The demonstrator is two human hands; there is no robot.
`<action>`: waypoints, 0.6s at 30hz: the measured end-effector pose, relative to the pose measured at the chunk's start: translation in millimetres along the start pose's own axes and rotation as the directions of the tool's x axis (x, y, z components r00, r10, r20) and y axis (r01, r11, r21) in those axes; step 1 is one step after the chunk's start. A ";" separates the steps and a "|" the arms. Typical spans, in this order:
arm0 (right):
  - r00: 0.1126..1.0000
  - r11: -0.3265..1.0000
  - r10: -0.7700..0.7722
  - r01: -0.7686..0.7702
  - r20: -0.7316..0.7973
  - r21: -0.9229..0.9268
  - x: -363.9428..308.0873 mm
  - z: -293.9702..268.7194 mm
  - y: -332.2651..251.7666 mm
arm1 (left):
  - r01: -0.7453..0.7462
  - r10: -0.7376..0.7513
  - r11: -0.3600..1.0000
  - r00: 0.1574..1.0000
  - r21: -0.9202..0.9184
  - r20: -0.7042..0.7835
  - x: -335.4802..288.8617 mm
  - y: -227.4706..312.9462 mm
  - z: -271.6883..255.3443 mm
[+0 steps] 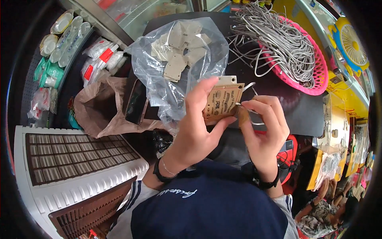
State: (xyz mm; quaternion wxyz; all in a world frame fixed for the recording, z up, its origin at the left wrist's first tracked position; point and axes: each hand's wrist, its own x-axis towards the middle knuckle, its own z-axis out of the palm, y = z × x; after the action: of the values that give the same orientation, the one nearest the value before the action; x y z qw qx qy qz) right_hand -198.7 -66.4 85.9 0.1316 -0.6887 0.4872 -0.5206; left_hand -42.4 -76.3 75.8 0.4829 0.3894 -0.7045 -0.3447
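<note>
My left hand (193, 127) grips a small stack of cards by its edges, thumb below and fingers above. A tan card (223, 101) with dark print faces up, and a pale grey piece (227, 79) with a hole shows behind it. At the card's right edge, my right hand (264, 129) pinches the end of a thin grey cord (248, 86), which loops behind the fingers. Whether the cord passes through a hole cannot be seen. Beyond my left hand, a clear plastic bag (149, 73) lies spread out with several pale grey cards (175, 65) on it.
A pink basket (320, 75) heaped with grey cords (286, 47) stands on the dark table (304, 119) at the far right. A phone (136, 101) and a brown bag (95, 107) lie left. A white air cooler (79, 171) stands near left; another person (322, 215) sits lower right.
</note>
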 end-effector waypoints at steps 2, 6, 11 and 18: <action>0.999 1.000 -0.024 0.024 -0.026 -0.013 -0.4 1.5 1.2 | -0.019 0.019 1.000 1.000 0.011 0.005 -0.6 -0.8 0.5; 0.994 0.987 -0.099 0.091 -0.056 -0.129 -3.1 5.7 -0.7 | -0.123 0.123 0.985 0.992 0.124 0.006 -2.7 -2.2 5.2; 0.992 0.974 -0.118 0.108 -0.040 -0.199 -2.6 7.8 -4.8 | -0.225 0.245 0.954 0.966 0.199 -0.084 -3.9 -1.0 15.6; 0.906 0.859 0.379 -0.420 0.189 0.292 -10.0 2.7 -6.1 | -0.196 0.191 0.933 0.981 0.303 0.046 1.1 5.3 6.9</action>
State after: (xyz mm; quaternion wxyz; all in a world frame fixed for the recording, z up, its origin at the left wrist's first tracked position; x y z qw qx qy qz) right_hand -193.0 -56.2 83.1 0.3789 -0.5723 0.5174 -0.5112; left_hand -50.3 -74.1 78.8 0.4425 0.3857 -0.7881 -0.1852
